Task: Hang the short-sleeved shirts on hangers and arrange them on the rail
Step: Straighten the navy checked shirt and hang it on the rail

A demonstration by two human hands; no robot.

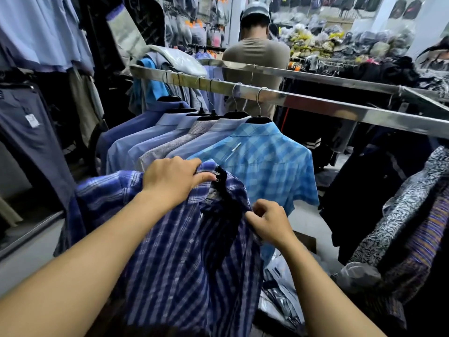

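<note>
Plaid shirt (184, 251) — soft, light, floppy I'd judge — is held up in front of the rail (315, 103), left hand (170, 181) gripping its collar, right hand (269, 222) pinching the front edge, both sensible holds.

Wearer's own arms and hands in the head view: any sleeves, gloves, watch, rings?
Nothing worn that shows. The left forearm and right forearm are bare down to the frame's bottom edge, with no sleeve or cuff in view. The left hand and right hand are ungloved; no watch, bracelet or ring is visible.
</note>
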